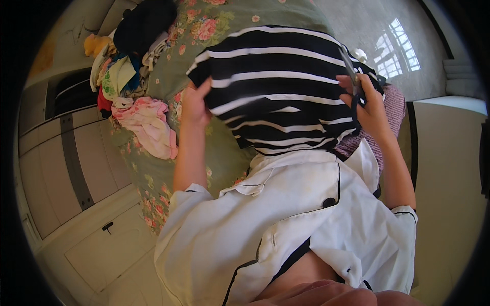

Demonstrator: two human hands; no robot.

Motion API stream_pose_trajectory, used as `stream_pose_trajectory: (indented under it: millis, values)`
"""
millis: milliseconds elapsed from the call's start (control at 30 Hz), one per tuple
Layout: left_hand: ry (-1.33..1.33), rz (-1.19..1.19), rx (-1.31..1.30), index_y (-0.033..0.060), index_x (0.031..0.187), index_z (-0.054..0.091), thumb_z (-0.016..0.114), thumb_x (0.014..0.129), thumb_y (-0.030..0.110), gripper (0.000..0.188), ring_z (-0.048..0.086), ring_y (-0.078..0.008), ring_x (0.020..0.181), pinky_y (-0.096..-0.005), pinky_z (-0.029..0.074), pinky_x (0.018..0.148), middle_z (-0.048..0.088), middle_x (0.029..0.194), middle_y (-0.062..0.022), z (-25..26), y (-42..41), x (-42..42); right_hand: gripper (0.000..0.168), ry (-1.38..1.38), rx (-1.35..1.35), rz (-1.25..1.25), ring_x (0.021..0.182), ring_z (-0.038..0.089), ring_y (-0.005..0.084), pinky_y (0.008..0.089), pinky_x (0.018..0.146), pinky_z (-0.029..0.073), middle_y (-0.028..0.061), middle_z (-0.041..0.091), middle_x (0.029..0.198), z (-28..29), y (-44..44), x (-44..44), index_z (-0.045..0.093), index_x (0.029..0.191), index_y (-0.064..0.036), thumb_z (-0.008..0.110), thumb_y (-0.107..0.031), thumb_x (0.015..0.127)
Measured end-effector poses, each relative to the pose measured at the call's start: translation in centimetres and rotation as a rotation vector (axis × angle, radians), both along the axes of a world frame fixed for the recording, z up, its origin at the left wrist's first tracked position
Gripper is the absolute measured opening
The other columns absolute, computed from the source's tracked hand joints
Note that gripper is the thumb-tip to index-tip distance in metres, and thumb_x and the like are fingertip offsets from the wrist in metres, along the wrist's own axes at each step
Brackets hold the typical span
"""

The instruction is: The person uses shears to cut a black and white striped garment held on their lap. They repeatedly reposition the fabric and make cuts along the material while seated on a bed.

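Note:
A black and white striped cloth (283, 65) lies spread over my lap and the bed's edge. My left hand (197, 101) grips its left edge between thumb and fingers. At the cloth's right side, my right hand (365, 99) holds a pair of scissors (347, 63) with dark handles, the blades pointing away from me over the cloth's far right part. Whether the blades touch the fabric cannot be told. A small white crumpled thing (359, 55) sits just beyond the cloth near the blades.
A green floral bedcover (206, 23) runs under the cloth. To the left lie a pink and white garment (147, 126), a heap of mixed clothes (122, 74) and a black item (143, 26). Shiny grey floor (383, 34) and a pale furniture panel (444, 153) are at the right.

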State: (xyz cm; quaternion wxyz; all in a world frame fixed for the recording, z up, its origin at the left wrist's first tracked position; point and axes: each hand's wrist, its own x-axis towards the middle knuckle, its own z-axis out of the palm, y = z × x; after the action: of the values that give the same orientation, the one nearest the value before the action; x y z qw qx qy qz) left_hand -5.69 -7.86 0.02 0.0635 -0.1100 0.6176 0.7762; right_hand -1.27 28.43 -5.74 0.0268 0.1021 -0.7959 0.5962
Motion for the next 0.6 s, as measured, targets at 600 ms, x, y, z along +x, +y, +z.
stream_pose_trajectory:
  millis: [600]
  values:
    - [-0.305, -0.339, 0.062, -0.0008, 0.136, 0.042, 0.06, 0.092, 0.037, 0.061, 0.048, -0.0238, 0.123, -0.037, 0.037, 0.104, 0.051, 0.134, -0.0116, -3.6, 1.0, 7.3, 0.042, 0.12, 0.145, -0.043, 0.083, 0.061, 0.0304, 0.0333, 0.075, 0.048, 0.0141, 0.06, 0.088, -1.3, -2.0, -0.4, 0.051, 0.105, -0.004, 0.06, 0.01, 0.066]
